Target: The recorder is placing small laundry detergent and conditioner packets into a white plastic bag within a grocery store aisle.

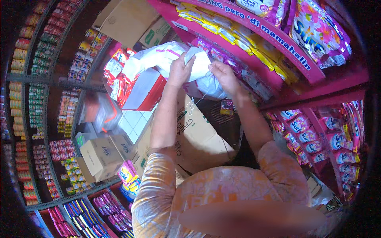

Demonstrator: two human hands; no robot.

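A large white plastic sack (160, 55) with pink stripes lies before me, its edge raised between my hands. My left hand (180, 70) grips the sack's folded edge with the thumb on top. My right hand (223, 74) pinches the same sack at its right side, fingertips against the plastic. A loose white thread (198, 102) hangs below the sack between my forearms. Left of the sack are a red and white box (146, 89) and a heap of red packets (119, 83). What the sack holds is hidden.
A large cardboard box (202, 134) stands under my forearms. Pink shelves with Surf detergent packs (311, 32) rise at the right. Dark shelves of tins (37, 98) line the left. Smaller cartons (102, 156) stand at the lower left, and an open carton (128, 20) is at the top.
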